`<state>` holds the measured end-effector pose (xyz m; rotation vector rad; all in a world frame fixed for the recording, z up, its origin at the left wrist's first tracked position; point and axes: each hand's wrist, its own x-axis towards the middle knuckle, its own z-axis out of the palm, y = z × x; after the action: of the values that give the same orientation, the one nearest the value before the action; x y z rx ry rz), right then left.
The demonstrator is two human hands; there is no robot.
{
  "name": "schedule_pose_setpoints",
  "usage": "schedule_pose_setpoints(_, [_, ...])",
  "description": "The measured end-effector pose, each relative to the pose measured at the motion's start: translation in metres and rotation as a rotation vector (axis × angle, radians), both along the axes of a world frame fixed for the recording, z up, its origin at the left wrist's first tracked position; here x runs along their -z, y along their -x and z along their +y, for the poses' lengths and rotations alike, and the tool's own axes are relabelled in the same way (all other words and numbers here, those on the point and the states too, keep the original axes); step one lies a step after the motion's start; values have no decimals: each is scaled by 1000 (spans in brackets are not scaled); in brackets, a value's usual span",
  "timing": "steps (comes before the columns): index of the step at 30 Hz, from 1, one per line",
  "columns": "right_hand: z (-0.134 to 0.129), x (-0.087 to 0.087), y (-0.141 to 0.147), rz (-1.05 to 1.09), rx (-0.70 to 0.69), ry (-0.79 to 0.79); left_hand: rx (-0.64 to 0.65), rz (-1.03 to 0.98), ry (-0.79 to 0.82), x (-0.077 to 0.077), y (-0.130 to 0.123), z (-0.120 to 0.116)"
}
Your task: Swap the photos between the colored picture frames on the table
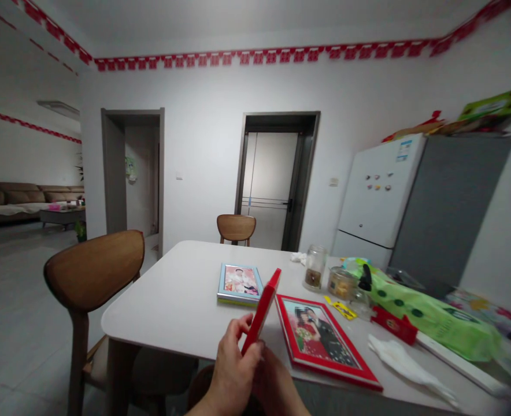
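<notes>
A thin red picture frame (262, 309), seen nearly edge-on and tilted, stands up above the near table edge between my hands. My left hand (233, 358) is closed around its lower left side. My right hand (270, 370) grips the bottom from the other side, its fingers partly hidden behind the left. Just to the right, a larger red picture frame (325, 341) with a photo of a couple lies flat on the table. Beyond my hands, a stack of smaller picture frames (240, 283) lies on the table, the top one light blue with a photo facing up.
The white table (164, 306) also bears a glass jar (315, 268), a container of food (341, 283), a yellow packet (342, 308), a green tissue pack (433, 318) and a crumpled white tissue (411, 367). Wooden chairs (97, 268) stand left and behind; a fridge (377, 190) stands back right.
</notes>
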<state>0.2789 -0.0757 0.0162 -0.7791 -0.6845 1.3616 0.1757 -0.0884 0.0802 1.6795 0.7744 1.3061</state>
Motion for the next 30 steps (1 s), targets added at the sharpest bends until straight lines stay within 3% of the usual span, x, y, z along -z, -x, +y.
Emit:
schedule_pose_setpoints(2, [-3, -7, 5, 110, 44, -68, 91, -138, 29, -3, -15, -4])
schedule_pose_setpoints(4, [-3, -16, -9, 144, 208, -91, 154, -253, 44, -7, -27, -2])
schedule_pose_setpoints(7, [0, -27, -56, 70, 424, -11, 164, -416, 98, -13, -42, 13])
schedule_pose_setpoints(8, [0, -29, -76, 4, 431, 19, 176, -438, 134, -13, -47, 20])
schedule_pose_setpoints(11, [2, -35, -137, -289, 423, 176, 241, -401, 272, -1, -66, 40])
schedule_pose_setpoints(14, [8, -35, -190, -746, 494, 334, 250, -334, 404, 27, -92, 53])
schedule_pose_setpoints(17, [14, -28, -226, -1211, 565, 426, 229, -188, 384, 54, -112, 56])
schedule_pose_setpoints(20, [17, -17, -241, -1355, 564, 466, 139, 80, 269, 66, -119, 53])
schedule_pose_setpoints(23, [18, -9, -245, -1389, 551, 489, 71, 311, 197, 62, -117, 48])
schedule_pose_setpoints(30, [27, -7, -244, -1454, 584, 422, -7, 437, 161, 60, -100, 59])
